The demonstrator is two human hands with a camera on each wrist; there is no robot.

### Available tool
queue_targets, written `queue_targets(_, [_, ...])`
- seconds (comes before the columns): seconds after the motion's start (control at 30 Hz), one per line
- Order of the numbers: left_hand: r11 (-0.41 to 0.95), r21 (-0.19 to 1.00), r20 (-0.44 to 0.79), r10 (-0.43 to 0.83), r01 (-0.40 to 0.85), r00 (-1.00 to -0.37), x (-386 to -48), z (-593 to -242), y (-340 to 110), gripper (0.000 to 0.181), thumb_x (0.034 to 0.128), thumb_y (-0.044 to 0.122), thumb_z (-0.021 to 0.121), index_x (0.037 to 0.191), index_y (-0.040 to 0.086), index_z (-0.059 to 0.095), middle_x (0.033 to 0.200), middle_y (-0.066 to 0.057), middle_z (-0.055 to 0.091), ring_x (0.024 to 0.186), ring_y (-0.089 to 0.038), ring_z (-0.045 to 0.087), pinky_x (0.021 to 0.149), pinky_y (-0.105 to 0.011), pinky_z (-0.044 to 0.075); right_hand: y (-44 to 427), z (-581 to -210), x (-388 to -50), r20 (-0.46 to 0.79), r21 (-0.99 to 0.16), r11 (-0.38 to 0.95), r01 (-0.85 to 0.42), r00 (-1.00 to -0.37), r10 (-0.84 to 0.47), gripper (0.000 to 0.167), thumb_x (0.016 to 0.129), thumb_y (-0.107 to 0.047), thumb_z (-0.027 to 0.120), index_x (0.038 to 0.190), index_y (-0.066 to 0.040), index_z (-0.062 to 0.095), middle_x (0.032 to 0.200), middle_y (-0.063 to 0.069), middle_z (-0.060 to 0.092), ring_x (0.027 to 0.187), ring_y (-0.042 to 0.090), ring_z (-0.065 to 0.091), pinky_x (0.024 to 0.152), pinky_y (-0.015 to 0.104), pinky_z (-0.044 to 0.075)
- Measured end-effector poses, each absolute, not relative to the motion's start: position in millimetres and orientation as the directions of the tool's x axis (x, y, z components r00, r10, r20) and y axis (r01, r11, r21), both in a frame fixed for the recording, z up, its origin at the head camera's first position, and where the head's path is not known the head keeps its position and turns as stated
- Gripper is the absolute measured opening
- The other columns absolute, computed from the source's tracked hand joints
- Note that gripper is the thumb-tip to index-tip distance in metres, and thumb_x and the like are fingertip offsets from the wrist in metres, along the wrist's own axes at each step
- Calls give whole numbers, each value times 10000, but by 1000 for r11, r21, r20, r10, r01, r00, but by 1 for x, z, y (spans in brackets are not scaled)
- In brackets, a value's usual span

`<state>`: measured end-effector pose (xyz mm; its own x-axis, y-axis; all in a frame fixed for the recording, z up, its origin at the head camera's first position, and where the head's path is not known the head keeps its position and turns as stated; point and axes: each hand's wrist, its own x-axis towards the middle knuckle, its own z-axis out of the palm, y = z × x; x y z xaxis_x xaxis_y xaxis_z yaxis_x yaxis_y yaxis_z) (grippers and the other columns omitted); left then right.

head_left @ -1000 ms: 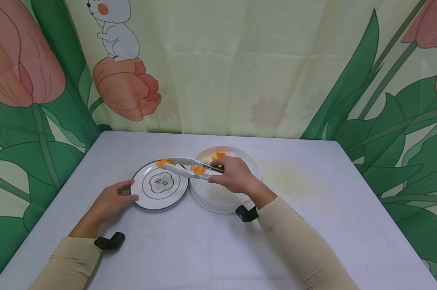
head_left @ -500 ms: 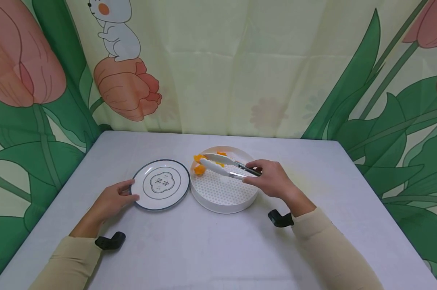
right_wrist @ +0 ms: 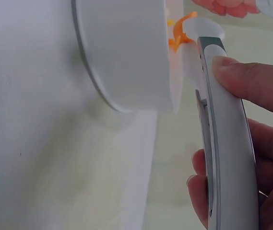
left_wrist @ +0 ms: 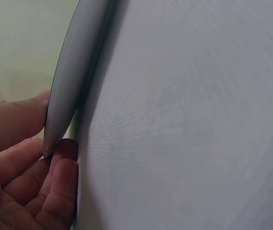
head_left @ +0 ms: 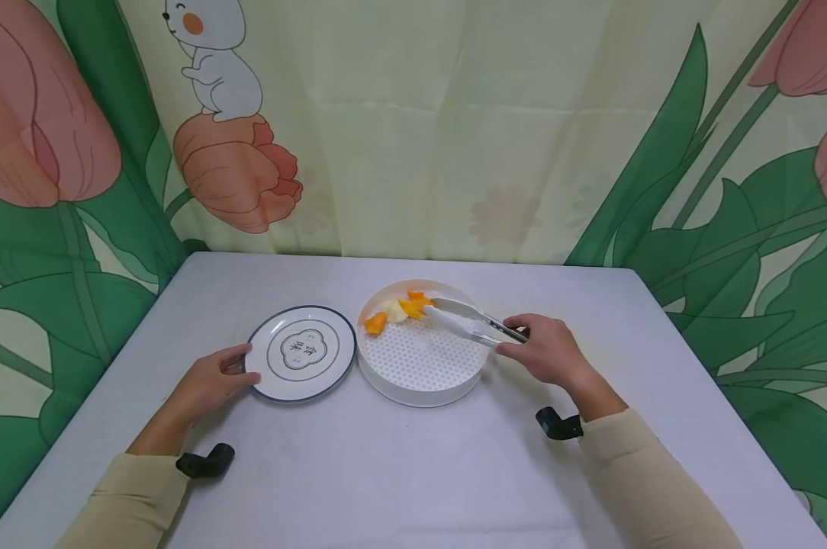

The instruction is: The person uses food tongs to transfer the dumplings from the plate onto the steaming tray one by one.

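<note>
With the thumb over its rim and fingers under it, my left hand [head_left: 210,381] holds the white plate [head_left: 265,370], which has a dark blue edge and a printed centre. Tongs [head_left: 478,326] with pale heads and metal handles are gripped in my right hand [head_left: 547,349]. Their tips meet an orange piece [right_wrist: 182,31] inside the round white perforated tray [head_left: 423,366]; whether they still pinch it I cannot tell. At the tray's back left lie another orange piece [head_left: 375,323], a cream piece [head_left: 394,310] and yellow-orange pieces [head_left: 412,307].
Plate and tray stand side by side on a white-covered table [head_left: 358,473], their rims close together. Behind the table hangs a curtain [head_left: 413,152] printed with tulips and a white animal. A black wrist camera [head_left: 558,424] juts out below the right hand.
The tongs have carried an orange piece rightward from above the plate to the back of the tray. My right hand has shifted right with them. The left hand keeps its hold on the plate.
</note>
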<state>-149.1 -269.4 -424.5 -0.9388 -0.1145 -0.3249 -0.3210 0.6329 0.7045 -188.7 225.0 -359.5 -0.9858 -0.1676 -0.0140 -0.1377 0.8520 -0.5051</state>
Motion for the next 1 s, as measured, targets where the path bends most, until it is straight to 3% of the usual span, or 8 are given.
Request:
queue_targets(0.43, [637,702,-320,-116,-317,-940,-149,-426,-270,816,929,323,715,1552,0,298,1501,-355,341,1380,-523,329,1088,-633,323,220,-359,-192,-34,-438,891,-120,-988,-150,518,887,-315,734,1276,17,652,1221,204,661,1041,354,579,830,477,488])
queue_targets(0.8, [647,694,-316,-120,-316,-941,-149,-427,-270,819,930,333,712,1555,5,295,1498,-356,345,1381,-535,314,1088,-645,315,216,-358,-193,-48,-435,896,-92,-991,-125,540,895,-316,722,1305,23,629,1263,219,636,1069,361,561,833,482,490])
queue_targets(1.0, [647,695,-315,-119,-314,-942,-149,-427,-270,816,934,332,706,1555,4,291,1521,-338,323,1384,-533,309,1091,-648,305,217,-360,-191,-19,-495,865,-77,-995,-100,592,889,-341,737,1350,3,596,1261,208,624,1041,341,555,793,444,480])
